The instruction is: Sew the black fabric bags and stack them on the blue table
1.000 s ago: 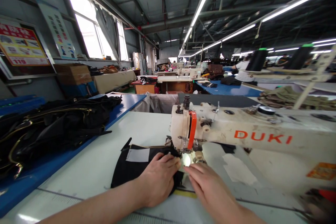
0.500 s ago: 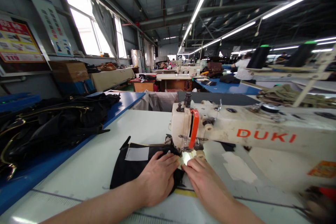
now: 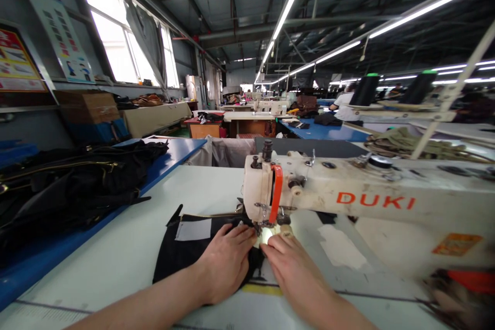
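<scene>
A black fabric piece (image 3: 185,255) with a gold zipper along its far edge lies on the pale machine table. A light grey rectangular patch (image 3: 193,230) rests on it. My left hand (image 3: 226,258) presses on the fabric with its fingers laid flat, just left of the needle area. On the near right side of the needle, my right hand (image 3: 290,258) has its fingers drawn together at the fabric's edge. The sewing machine (image 3: 328,185) stands over this spot, its lamp lighting the gap between my hands. My fingers hide part of the seam.
Black zippered pieces (image 3: 77,180) are heaped on a blue table (image 3: 185,147) at the left. A pale irregular patch (image 3: 342,247) shows on the machine bed. Thread cones (image 3: 365,90) stand at the back right. Farther back, a person in white (image 3: 344,107) is visible.
The whole view has shifted a little, so the machine, fabric and hands appear farther left. Both hands keep nearly the same place beside the needle.
</scene>
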Tool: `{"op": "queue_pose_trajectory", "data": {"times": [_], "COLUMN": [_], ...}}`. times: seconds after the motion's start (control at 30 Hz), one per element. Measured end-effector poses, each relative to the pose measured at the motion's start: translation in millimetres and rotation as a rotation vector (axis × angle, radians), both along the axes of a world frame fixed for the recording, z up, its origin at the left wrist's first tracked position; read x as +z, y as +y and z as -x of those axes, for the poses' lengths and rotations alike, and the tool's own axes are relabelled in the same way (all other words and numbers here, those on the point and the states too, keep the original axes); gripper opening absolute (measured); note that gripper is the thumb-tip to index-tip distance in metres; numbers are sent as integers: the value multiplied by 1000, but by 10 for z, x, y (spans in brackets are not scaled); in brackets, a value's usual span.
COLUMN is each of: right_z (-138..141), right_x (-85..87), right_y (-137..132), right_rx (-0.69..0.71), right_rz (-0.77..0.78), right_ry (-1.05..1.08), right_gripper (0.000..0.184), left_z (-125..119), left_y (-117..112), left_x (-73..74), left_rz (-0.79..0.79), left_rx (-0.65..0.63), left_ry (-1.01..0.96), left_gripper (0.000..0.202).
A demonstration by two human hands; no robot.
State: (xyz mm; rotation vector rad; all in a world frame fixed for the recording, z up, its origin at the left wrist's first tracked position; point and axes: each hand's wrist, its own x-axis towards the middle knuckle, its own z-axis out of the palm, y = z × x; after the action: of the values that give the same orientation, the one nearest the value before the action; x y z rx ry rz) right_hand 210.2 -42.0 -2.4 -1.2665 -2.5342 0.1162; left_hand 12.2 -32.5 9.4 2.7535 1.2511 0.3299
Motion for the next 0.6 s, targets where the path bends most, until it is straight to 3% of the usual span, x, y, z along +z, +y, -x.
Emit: {"op": "queue_pose_trajectory", "data": {"times": [0.37,0.6], "right_z": [9,-24], "right_x": [-19,-41], "right_y": [-8,-32], "right_rx": [-29,-11], "right_rz": [-5,-29], "right_ry": [41,67], "right_gripper": [20,20], "left_z": [-31,-48], "left_y": [243,245], "left_x": [-81,-93], "left_rz": [-92,-112], "left_rx": [6,18], "left_ry": [-30,-42], "left_gripper": [31,29]}}
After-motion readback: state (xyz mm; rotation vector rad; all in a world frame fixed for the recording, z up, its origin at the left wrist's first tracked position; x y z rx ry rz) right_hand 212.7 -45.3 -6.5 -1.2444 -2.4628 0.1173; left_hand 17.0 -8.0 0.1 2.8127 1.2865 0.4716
